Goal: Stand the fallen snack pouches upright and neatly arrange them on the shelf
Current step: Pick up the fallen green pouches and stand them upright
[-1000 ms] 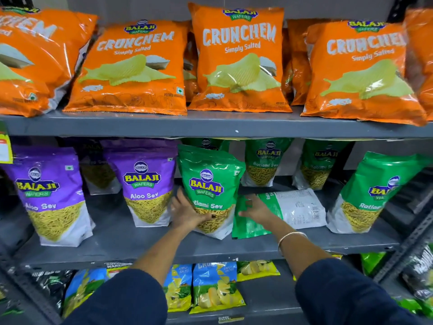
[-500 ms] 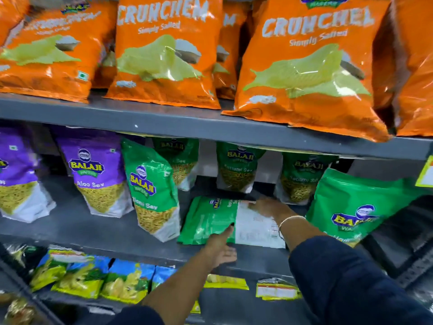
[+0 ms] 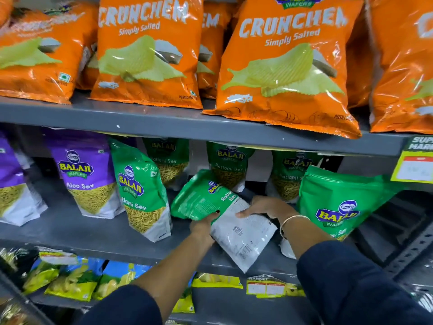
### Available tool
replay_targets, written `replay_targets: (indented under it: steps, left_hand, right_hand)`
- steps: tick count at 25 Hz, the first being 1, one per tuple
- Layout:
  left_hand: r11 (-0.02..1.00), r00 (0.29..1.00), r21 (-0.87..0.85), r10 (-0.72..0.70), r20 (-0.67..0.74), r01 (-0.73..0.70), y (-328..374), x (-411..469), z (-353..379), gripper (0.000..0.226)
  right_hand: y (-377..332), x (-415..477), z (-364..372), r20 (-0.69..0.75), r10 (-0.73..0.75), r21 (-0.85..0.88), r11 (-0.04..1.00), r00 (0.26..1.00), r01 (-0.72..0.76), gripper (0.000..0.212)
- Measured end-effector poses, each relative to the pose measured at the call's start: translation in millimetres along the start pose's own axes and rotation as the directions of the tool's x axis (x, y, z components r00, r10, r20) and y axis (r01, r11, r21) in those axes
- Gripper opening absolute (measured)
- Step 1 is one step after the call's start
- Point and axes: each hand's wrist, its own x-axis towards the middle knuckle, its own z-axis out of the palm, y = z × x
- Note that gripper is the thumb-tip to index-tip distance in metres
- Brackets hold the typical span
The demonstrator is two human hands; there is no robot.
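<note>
A green and white Ratlami Sev pouch [image 3: 210, 205] is tilted, back side towards me, its white bottom hanging past the front edge of the middle shelf [image 3: 70, 233]. My left hand [image 3: 203, 227] grips its lower left edge. My right hand [image 3: 264, 207] holds its right side, fingers on the white part. To its left stands an upright green Ratlami Sev pouch [image 3: 140, 191]. To its right another green pouch [image 3: 339, 205] stands leaning. Three green pouches [image 3: 230, 165] stand in the back row.
Purple Aloo Sev pouches [image 3: 84, 174] stand at the left of the middle shelf. Orange Crunchem bags [image 3: 285, 66] fill the upper shelf, overhanging its edge. Yellow and blue chip packs [image 3: 70, 277] lie on the lower shelf. A price tag [image 3: 414, 167] hangs at the right.
The fallen green pouch lay flat on the shelf; both hands have taken hold of it and lifted it into a tilt. The view has moved closer and to the right.
</note>
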Motion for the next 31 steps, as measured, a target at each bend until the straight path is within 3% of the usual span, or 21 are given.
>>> replay_targets:
  steps: [2, 6, 10, 12, 15, 17, 19, 21, 23, 24, 25, 26, 28, 31]
  left_hand:
    - [0.985, 0.986, 0.049, 0.166, 0.014, -0.166, 16.2, -9.8, 7.5, 0.038]
    - [0.842, 0.882, 0.283, 0.395, 0.258, -0.46, 53.4, -12.1, 18.7, 0.04]
    - [0.647, 0.831, 0.522, 0.404, 0.382, -0.555, 69.3, -1.9, 11.7, 0.066]
    - [0.524, 0.839, 0.656, 0.324, 0.438, -0.544, 70.6, -0.2, 3.6, 0.069]
    - [0.405, 0.852, 0.751, 0.192, 0.487, -0.521, 74.4, 5.0, -9.7, 0.059]
    - [0.447, 0.86, 0.745, 0.135, 0.491, -0.496, 80.5, 7.6, -13.8, 0.044]
    - [0.463, 0.874, 0.755, 0.098, 0.477, -0.464, 81.5, 10.0, -13.8, 0.034]
    - [0.413, 0.858, 0.753, 0.207, 0.471, -0.513, 77.6, 11.6, -7.1, 0.042]
    - [0.358, 0.835, 0.758, 0.308, 0.456, -0.546, 69.7, 12.7, 4.9, 0.068]
    - [0.377, 0.838, 0.75, 0.303, 0.454, -0.543, 65.3, 10.7, 10.3, 0.077]
    - [0.41, 0.84, 0.733, 0.269, 0.471, -0.542, 61.7, 9.2, 16.1, 0.082]
    - [0.45, 0.841, 0.714, 0.222, 0.493, -0.537, 59.1, 7.6, 22.5, 0.085]
    - [0.496, 0.829, 0.684, 0.152, 0.539, -0.535, 56.2, 10.1, 28.5, 0.091]
    - [0.497, 0.827, 0.696, 0.08, 0.557, -0.517, 63.8, 18.7, 27.1, 0.087]
  right_hand:
    - [-1.4, -7.0, -1.7, -0.03, -0.035, 0.238, 0.97, 0.999, 0.041, 0.06]
    - [-2.9, -15.9, 9.0, -0.24, -0.168, 0.487, 0.831, 0.956, 0.268, 0.06]
    - [-0.6, 0.9, 49.2, -0.417, -0.064, 0.637, 0.691, 0.907, 0.342, 0.064]
    - [-0.9, 5.1, 57.3, -0.455, 0.011, 0.608, 0.734, 0.89, 0.302, 0.059]
    - [-3.3, 5.8, 57.4, -0.439, 0.16, 0.485, 0.87, 0.884, 0.084, 0.074]
    - [-6.1, -0.5, 53.0, -0.426, 0.201, 0.532, 0.844, 0.882, 0.065, 0.041]
    - [-13.0, -7.1, 50.2, -0.383, 0.14, 0.478, 0.876, 0.913, 0.067, 0.012]
    - [-3.7, -10.8, 52.3, -0.244, 0.047, 0.526, 0.845, 0.968, 0.092, 0.026]
    - [4.1, -9.3, 58.2, -0.174, -0.039, 0.444, 0.889, 0.984, 0.113, 0.088]
    - [4.8, -7.9, 61.0, -0.174, -0.038, 0.396, 0.912, 0.984, 0.105, 0.112]
    - [5.9, -1.3, 66.1, -0.236, -0.034, 0.402, 0.907, 0.971, 0.13, 0.123]
    - [9.4, 6.4, 68.0, -0.293, -0.034, 0.436, 0.885, 0.956, 0.165, 0.122]
    - [19.3, 13.0, 67.2, -0.373, -0.016, 0.54, 0.809, 0.928, 0.231, 0.1]
    - [22.5, -13.3, 49.0, -0.412, 0.034, 0.634, 0.728, 0.911, 0.259, 0.083]
